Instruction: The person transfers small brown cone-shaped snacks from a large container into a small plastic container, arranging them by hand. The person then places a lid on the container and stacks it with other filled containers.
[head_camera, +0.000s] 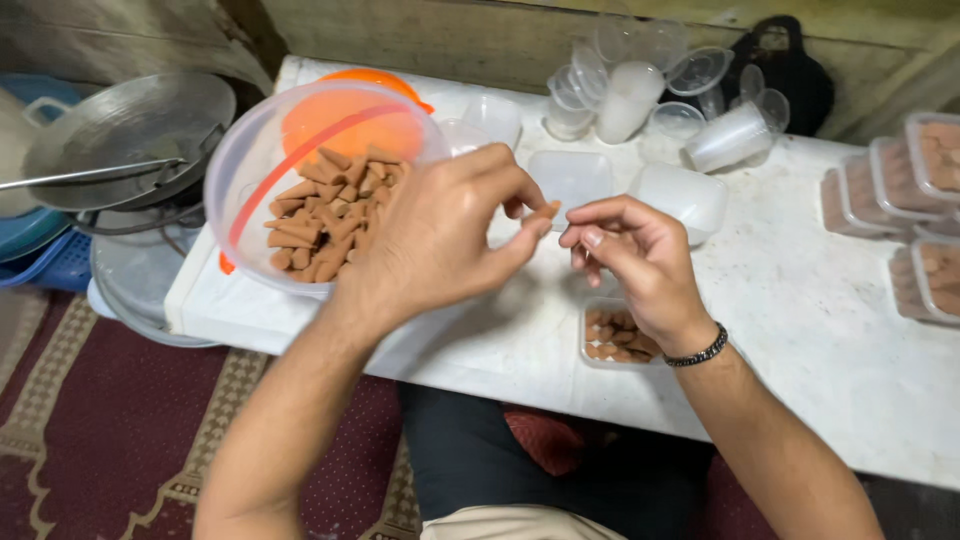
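Observation:
My left hand (440, 235) hovers over the white table (800, 300) and pinches a small brown cone (545, 212) between thumb and fingers. Right beside it, my right hand (630, 255) has its fingertips curled toward the same cone; whether it touches the cone is unclear. Under my right hand sits a small clear rectangular box (600, 345) partly filled with brown cones. Left of my hands stands a large clear bowl (240, 170) holding several loose brown cones (320, 215).
Empty clear boxes (685, 195) and stacked clear cups and lids (640, 85) lie at the table's back. Filled, closed boxes of cones (910, 190) are stacked at the right edge. Metal pans (130, 125) sit on the floor to the left, above a red patterned carpet (120, 420).

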